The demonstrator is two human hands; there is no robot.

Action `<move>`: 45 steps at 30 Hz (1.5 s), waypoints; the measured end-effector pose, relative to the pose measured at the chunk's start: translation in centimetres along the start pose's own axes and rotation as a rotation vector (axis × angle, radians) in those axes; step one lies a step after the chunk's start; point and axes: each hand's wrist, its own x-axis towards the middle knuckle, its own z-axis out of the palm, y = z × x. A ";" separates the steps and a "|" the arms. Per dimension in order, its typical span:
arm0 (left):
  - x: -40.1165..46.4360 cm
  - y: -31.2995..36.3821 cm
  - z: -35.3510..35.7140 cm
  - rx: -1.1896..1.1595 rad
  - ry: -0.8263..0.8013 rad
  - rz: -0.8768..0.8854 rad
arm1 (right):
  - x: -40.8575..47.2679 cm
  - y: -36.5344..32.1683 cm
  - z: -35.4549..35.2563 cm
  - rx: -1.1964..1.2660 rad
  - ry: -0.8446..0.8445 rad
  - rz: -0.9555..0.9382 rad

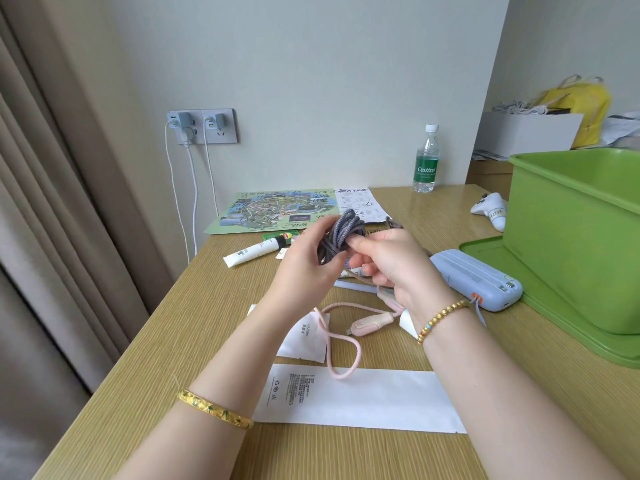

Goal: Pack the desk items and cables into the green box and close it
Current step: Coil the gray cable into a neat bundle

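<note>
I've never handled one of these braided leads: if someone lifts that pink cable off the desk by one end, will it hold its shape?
Probably not. The pink cable lies in loose curves on the desk, so it looks floppy and would likely dangle. It seems thin, so probably light. Its plug end is chunkier and may swing.

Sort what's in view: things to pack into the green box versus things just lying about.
To pack:
grey cable, coiled in left hand and right hand
pink cable
blue case
white tube
green box, on its lid

Probably lying about:
water bottle
wall chargers
yellow bag
</note>
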 end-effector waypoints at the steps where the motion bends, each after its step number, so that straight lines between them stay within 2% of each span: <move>1: 0.0 0.1 0.0 0.017 -0.001 0.014 | -0.1 0.0 0.1 -0.011 0.030 -0.019; 8: 0.0 -0.2 -0.3 -0.003 0.036 -0.027 | -0.2 -0.2 -0.3 -0.071 0.043 -0.102; 11: 0.0 -0.3 -0.2 -0.010 0.021 -0.054 | -0.1 0.0 -0.3 -0.258 0.089 -0.150; 15: -0.1 -0.3 0.0 0.024 -0.021 -0.028 | 0.1 0.3 0.2 -0.559 0.232 -0.282; 20: -0.1 -0.1 -0.3 -0.170 -0.034 -0.124 | 0.2 0.5 0.2 -0.698 0.348 -0.349; 22: -0.1 -0.1 -0.4 -0.253 -0.034 -0.158 | 0.5 0.3 -0.4 -0.578 0.262 -0.298; 25: -0.2 -0.2 -0.7 -0.342 -0.056 -0.186 | 0.4 -0.4 -1.2 -0.344 -0.018 -0.184; 32: -0.2 -0.5 -0.5 -0.345 -0.076 -0.206 | 0.2 -0.7 -2.0 -0.197 -0.180 -0.174; 41: 0.1 -1.1 -0.9 -0.269 -0.161 -0.190 | 0.9 0.2 -1.0 -0.121 -0.025 -0.090; 43: 0.0 -0.9 -0.6 -0.177 -0.192 -0.172 | 0.9 0.4 -0.7 -0.079 0.024 -0.059; 45: -0.1 -0.7 0.1 0.047 -0.121 -0.102 | 0.8 0.4 -0.6 -0.021 0.045 -0.024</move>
